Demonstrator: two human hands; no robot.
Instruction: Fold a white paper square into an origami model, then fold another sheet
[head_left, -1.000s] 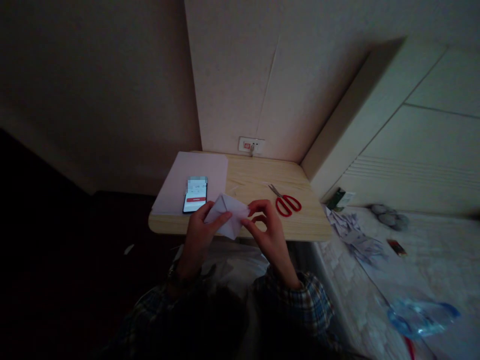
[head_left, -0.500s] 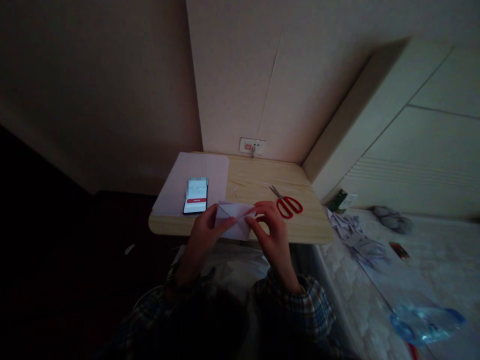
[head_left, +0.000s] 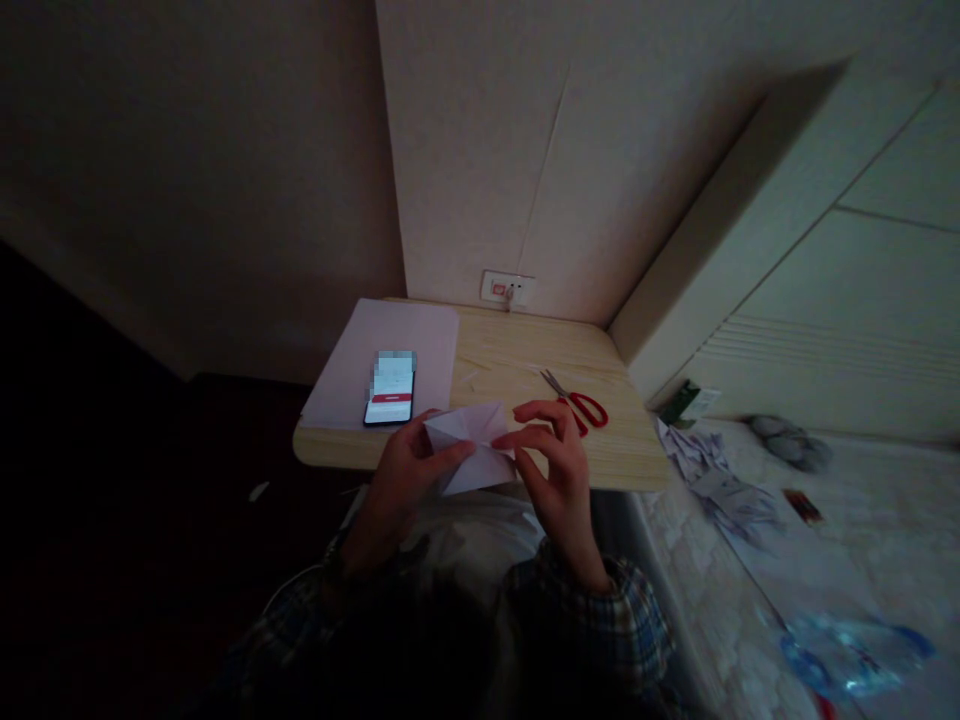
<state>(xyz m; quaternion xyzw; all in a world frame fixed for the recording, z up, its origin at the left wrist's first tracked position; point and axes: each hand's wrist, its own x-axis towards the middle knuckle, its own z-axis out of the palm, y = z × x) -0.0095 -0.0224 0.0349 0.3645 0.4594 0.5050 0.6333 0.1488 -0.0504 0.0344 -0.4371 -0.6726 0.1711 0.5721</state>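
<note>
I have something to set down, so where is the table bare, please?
The table is mostly bare between sheet, wall and scissors, and between scissors and bed. Crowded: left, with phone on sheet; front, around left hand, right hand and folded paper.

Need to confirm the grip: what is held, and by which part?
The folded white four-sided paper: the left hand holds its left side; the right hand touches its right side, though whether it pinches is unclear.

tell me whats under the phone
The phone lies on flat white paper, visible around it and resting on the wooden table. The spot directly beneath the phone is covered, so anything there cannot be seen; the tabletop under the paper is hidden too.
</note>
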